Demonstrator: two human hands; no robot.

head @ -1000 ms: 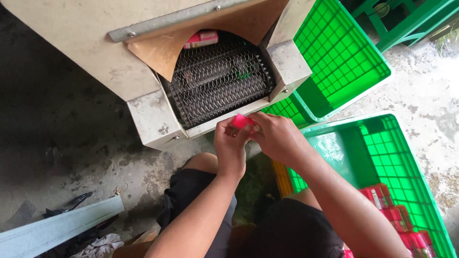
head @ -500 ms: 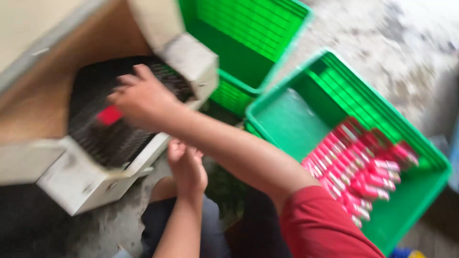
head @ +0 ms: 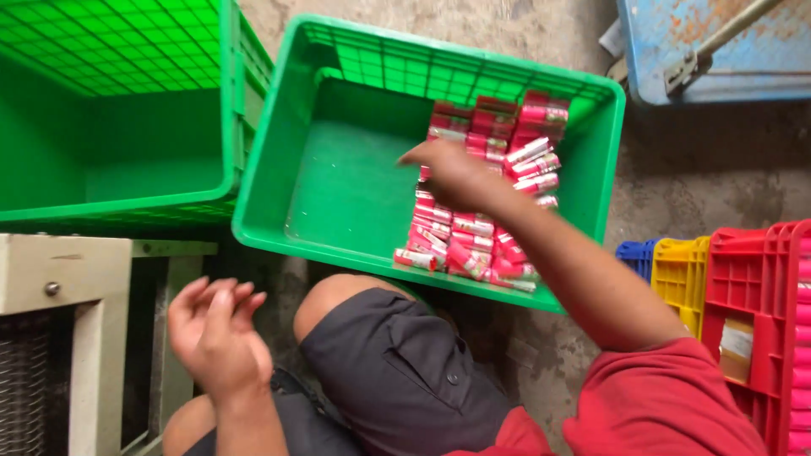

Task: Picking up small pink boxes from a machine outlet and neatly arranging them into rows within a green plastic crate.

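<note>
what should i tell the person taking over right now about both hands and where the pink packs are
Right hand: reaching into the green crate, resting on the pile of pink packs; whether it grips one cannot be told.
Left hand: empty, fingers loosely curled, raised over the knee beside the grey machine with the mesh belt.
The packs lie stacked along the right side of that crate; its left half is bare. A second green crate on the left shows no packs.
Done: cannot be judged from this view. Left: many packs remain in the crate.
</note>
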